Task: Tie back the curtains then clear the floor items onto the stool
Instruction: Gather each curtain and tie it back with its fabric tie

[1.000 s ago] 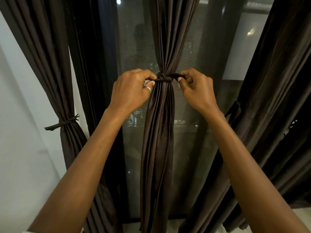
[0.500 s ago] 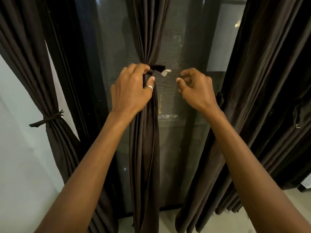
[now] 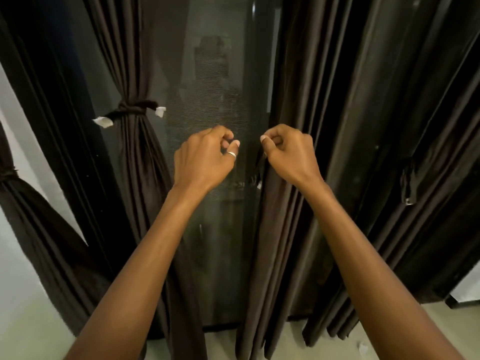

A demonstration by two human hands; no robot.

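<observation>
The middle dark brown curtain [image 3: 141, 165] hangs bunched, bound by a knotted tie-back [image 3: 130, 110] with white ends. Further left, another curtain [image 3: 23, 203] is tied too. The right curtain [image 3: 342, 120] hangs loose, and its tie-back strap [image 3: 259, 170] dangles at its left edge. My left hand [image 3: 205, 157], wearing a thumb ring, hovers in front of the window screen with loosely curled fingers and nothing in it. My right hand [image 3: 288, 152] is curled at the top of that strap. Whether it grips the strap is hidden.
A dark mesh window screen [image 3: 220, 81] fills the gap between the curtains. A second strap [image 3: 407, 183] hangs on the far right curtain panel. A small white scrap [image 3: 362, 348] lies on the pale floor at the bottom right. A white wall [image 3: 15, 281] is on the left.
Both hands let go of the middle curtain's knot and moved right. The view swung right with them, and my right hand reached the loose curtain's strap.
</observation>
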